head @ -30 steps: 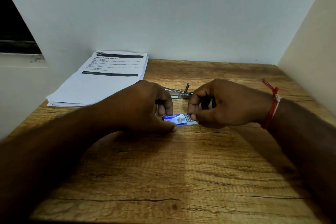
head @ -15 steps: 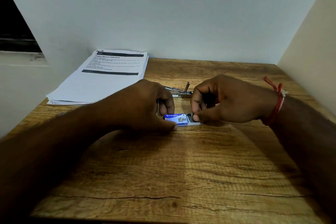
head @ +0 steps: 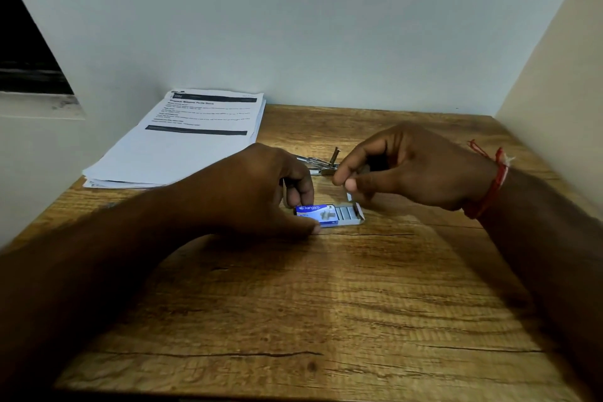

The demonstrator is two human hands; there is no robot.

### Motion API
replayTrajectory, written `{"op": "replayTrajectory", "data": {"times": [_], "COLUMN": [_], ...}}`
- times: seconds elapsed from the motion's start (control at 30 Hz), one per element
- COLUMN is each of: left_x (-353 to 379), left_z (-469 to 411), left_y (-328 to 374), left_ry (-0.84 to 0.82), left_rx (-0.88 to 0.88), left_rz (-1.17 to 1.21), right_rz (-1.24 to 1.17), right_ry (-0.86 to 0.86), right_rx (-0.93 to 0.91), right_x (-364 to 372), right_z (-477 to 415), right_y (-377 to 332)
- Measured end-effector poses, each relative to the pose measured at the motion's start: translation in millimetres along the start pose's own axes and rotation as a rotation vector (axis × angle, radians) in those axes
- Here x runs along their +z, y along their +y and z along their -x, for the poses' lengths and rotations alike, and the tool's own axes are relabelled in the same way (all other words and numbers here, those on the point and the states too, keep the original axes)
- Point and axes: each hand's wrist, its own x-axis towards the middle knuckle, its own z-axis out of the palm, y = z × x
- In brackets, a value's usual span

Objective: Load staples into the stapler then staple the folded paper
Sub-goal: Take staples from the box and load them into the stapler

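**Staple box open, strip being drawn out**

The blue staple box [head: 321,215] lies flat on the wooden table [head: 293,320], and everything else is placed from it. The left hand [head: 257,192] pins the box down, thumb on its near edge and a fingertip on its far edge, so it is clamped on the box. The box's inner tray is slid out to the right, showing rows of grey staples [head: 346,213]. Just right of and above the tray, the right hand [head: 408,170] has thumb and forefinger pinched together; whether a staple strip sits between them is too small to tell. Beyond the box, the metal stapler [head: 321,165] lies opened on the table, partly hidden by both hands. Far left of the box rests the stack of printed paper [head: 192,137].

The step in hand looks like fetching staples; loading has not begun. Next calls for carrying a strip to the stapler's open channel, legs down, without snapping it.
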Motion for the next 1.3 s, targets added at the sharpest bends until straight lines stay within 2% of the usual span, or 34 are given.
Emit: {"op": "replayTrajectory", "data": {"times": [0.13, 0.23, 0.3, 0.5, 0.6, 0.8, 0.9, 0.97, 1.03, 1.17, 1.3], "left_x": [3.7, 5.0, 5.6, 9.3, 11.1, 7.9, 10.8, 11.8, 11.1, 0.1, -6.2], "left_z": [0.8, -3.2, -5.0, -6.6, -11.0, -11.7, -11.3, -11.4, -12.2, -17.8, -22.6], "left_y": [1.3, 1.0, -0.6, -1.4, -5.5, -6.8, -4.9, -2.7, -4.2, -22.2, -37.3], "left_ry": [0.117, 0.201, 0.184, 0.089, 0.099, 0.059, 0.01, 0.019, 0.129, 0.423, 0.405], "left_rx": [0.026, 0.048, 0.085, 0.053, 0.009, 0.032, 0.031, 0.036, 0.039, -0.015, -0.051], "left_rz": [0.105, 0.331, 0.523, 0.734, 0.815, 0.612, 0.454, 0.438, 0.413, 0.254, 0.051], "right_rz": [-0.18, -0.391, -0.462, -0.468, -0.36, 0.234, 0.284, 0.318, 0.358, 0.374, 0.429], "right_ry": [0.027, 0.029, 0.037, 0.147, 0.197, 0.219, 0.225, 0.232, 0.281, 0.536, 0.609], "right_rx": [-0.061, -0.091, -0.116, -0.14, -0.161, -0.365, -0.394, -0.392, -0.372, -0.249, -0.146], "right_x": [3.5, 11.7, 16.8, 22.9, 22.9, 15.7, 13.9, 12.0, 11.7, 16.4, 29.2], "right_z": [-2.1, -4.5, -7.1, -9.3, -7.3, -4.8, -5.9, -5.5, -6.7, -18.8, -31.2], "right_y": [-1.5, 0.8, 2.8, 6.8, 5.0, 3.0, 5.0, 6.3, 9.0, 21.8, 29.3]}}
